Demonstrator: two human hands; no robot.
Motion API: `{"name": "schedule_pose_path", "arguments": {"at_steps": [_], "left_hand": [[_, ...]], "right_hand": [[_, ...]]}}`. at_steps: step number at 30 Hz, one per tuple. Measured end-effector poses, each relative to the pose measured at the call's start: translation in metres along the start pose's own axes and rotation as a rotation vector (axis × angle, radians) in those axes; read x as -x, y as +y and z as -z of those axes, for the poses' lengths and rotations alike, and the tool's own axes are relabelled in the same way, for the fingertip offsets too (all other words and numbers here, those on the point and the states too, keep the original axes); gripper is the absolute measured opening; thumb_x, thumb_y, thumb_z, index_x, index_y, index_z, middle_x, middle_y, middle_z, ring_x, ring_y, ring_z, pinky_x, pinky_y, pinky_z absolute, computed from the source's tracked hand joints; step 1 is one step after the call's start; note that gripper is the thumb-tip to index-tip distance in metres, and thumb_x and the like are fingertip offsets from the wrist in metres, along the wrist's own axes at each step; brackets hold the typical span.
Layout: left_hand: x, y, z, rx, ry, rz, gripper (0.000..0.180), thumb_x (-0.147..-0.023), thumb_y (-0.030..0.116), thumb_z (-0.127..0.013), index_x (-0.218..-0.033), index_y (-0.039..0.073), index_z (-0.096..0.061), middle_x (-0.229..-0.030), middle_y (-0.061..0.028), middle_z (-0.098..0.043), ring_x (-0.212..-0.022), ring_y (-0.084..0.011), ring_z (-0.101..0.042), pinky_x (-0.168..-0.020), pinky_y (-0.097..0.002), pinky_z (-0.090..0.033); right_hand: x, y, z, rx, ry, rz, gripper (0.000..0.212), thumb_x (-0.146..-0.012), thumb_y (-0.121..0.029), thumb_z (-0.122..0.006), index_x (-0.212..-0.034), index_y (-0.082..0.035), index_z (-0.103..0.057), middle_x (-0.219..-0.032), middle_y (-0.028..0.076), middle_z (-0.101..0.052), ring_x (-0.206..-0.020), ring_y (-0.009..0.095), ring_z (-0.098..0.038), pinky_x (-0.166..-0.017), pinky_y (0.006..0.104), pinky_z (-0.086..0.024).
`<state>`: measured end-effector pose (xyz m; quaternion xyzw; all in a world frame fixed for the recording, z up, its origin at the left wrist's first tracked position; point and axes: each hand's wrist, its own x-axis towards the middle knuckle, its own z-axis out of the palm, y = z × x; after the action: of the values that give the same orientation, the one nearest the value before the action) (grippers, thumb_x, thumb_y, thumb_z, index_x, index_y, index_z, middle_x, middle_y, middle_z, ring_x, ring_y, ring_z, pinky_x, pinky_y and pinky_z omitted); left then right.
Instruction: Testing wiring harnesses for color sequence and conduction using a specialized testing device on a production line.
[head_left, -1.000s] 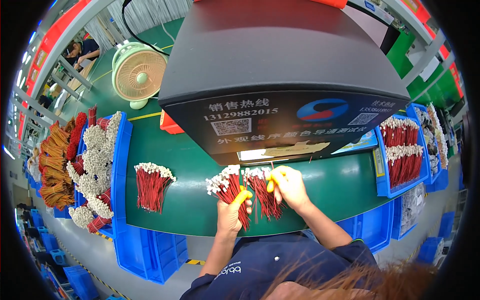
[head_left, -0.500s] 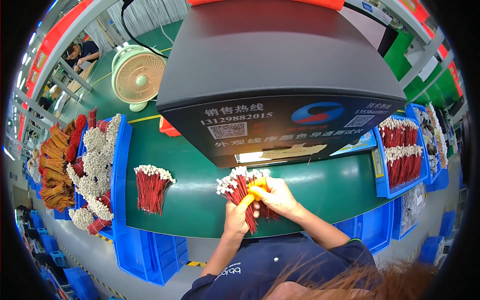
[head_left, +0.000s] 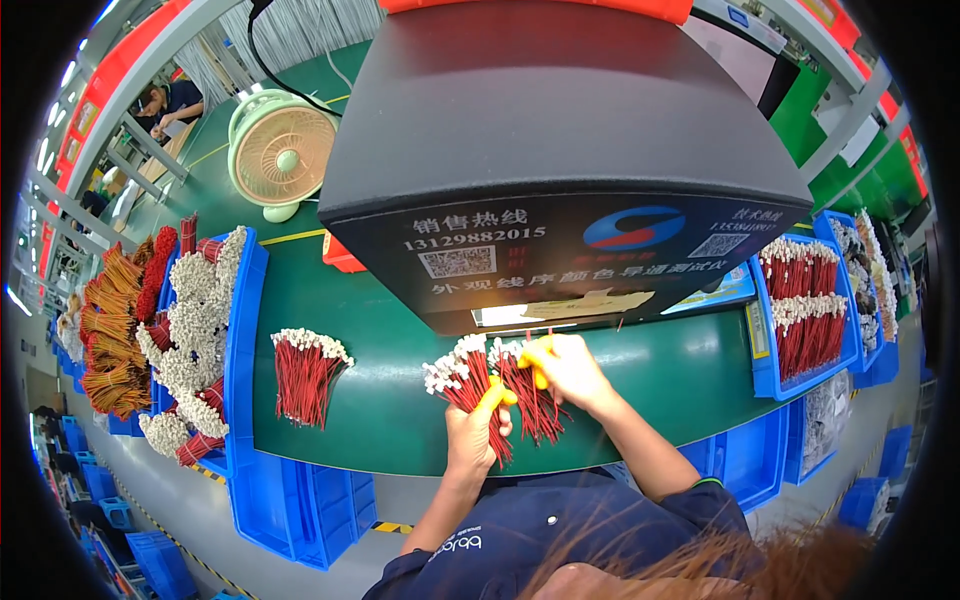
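Observation:
My left hand (head_left: 470,432) is closed round a bundle of red wires (head_left: 464,392) with white connectors at the far ends. Yellow covers sit on its thumb and fingertip. Just right of that bundle, a looser pile of red wires (head_left: 538,408) with white connectors lies on the green table. My right hand (head_left: 572,374), also with yellow fingertip covers, is over the connector ends of this pile. Its fingers are pinched together, and what is between them is hidden. Further left, a separate bundle of red wires (head_left: 304,385) lies flat with its white connectors pointing away.
A large black machine (head_left: 560,130) overhangs the green table (head_left: 390,400). At the left are a fan (head_left: 285,150) and a blue bin (head_left: 243,340) piled with wire bundles. Another blue bin (head_left: 762,340) at the right holds red wires. Someone (head_left: 180,105) works at the far left.
My right hand has moved away from the left hand, up and to the right, over the loose pile. More of that pile now shows. My left hand keeps its hold on the wires.

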<state>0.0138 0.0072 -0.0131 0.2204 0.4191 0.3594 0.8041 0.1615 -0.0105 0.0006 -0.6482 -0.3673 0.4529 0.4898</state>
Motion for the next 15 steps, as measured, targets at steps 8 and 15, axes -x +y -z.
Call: {"name": "schedule_pose_path", "arguments": {"at_steps": [8,15], "left_hand": [[0.005,-0.007,-0.014,-0.073,-0.017,-0.111,0.016,-0.082,0.008,-0.053,-0.095,-0.001,-0.053,-0.073,-0.0093,-0.059,-0.051,-0.0101,-0.053,-0.037,-0.0193,-0.038],[-0.001,0.000,0.008,-0.213,-0.023,-0.207,0.016,-0.081,0.007,-0.051,-0.095,0.000,-0.048,-0.069,-0.0119,-0.059,-0.042,-0.0087,-0.045,-0.034,-0.0188,-0.035]], "right_hand": [[0.016,-0.005,-0.011,0.009,-0.071,0.188,0.022,-0.082,-0.021,-0.050,-0.077,0.000,-0.055,-0.060,0.005,-0.046,-0.046,0.011,-0.043,-0.044,0.0257,-0.038],[0.000,0.000,0.000,-0.674,-0.079,-0.353,0.025,-0.085,-0.023,-0.046,-0.069,-0.004,-0.049,-0.058,0.000,-0.046,-0.035,0.004,-0.028,-0.030,0.0169,-0.022]]}}
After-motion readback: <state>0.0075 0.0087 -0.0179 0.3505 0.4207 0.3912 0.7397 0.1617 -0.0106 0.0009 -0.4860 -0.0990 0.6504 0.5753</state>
